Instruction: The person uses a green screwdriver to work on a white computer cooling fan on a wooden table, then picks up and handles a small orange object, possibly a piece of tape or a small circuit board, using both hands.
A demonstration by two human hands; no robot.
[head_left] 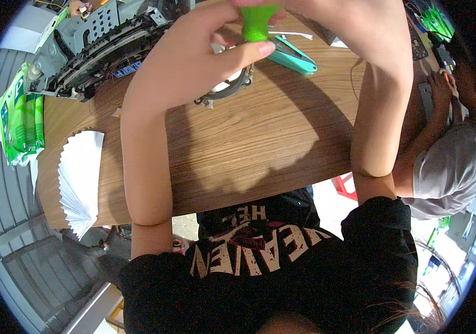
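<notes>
A bright green, waisted handle-like thing (pixel 256 23) stands at the top edge of the view, its upper end cut off. My left hand (pixel 188 61) curls around its lower part, thumb stretched across the bottom end. From the other side my right hand (pixel 335 19) closes on its upper part, with most of those fingers out of frame. Partly hidden under my left hand lies a round, dark-rimmed part with a pale middle (pixel 231 84). Beside the green thing, a teal utility knife (pixel 293 57) rests on the wooden table (pixel 260 133).
A large metal and black plastic assembly (pixel 96 50) fills the upper left. Green packets (pixel 23 119) sit at the left edge, near a fan-folded white paper (pixel 83 175). Another person's arm (pixel 435 119) rests at the right, by dark tools.
</notes>
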